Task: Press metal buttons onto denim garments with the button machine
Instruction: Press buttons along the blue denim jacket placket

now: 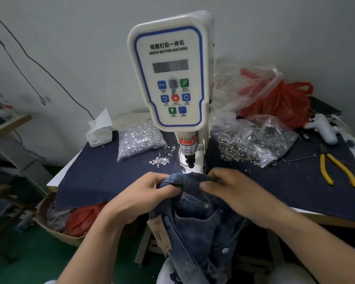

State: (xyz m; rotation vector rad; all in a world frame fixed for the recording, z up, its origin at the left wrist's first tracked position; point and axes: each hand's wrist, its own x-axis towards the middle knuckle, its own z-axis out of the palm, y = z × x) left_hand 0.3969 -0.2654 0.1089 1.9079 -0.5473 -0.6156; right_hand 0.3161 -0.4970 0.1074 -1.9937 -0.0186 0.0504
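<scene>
Denim garment (195, 218) pinched by left hand (146, 193) and right hand (232, 191).
Soft, floppy; best held at stiffer folded edge between them.

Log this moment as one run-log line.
left hand: pinches denim garment | right hand: pinches same edge | button machine punch: clear of denim

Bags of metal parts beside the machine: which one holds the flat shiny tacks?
The clear bag left of the machine; the right-hand bag holds darker ring-shaped pieces.
</scene>
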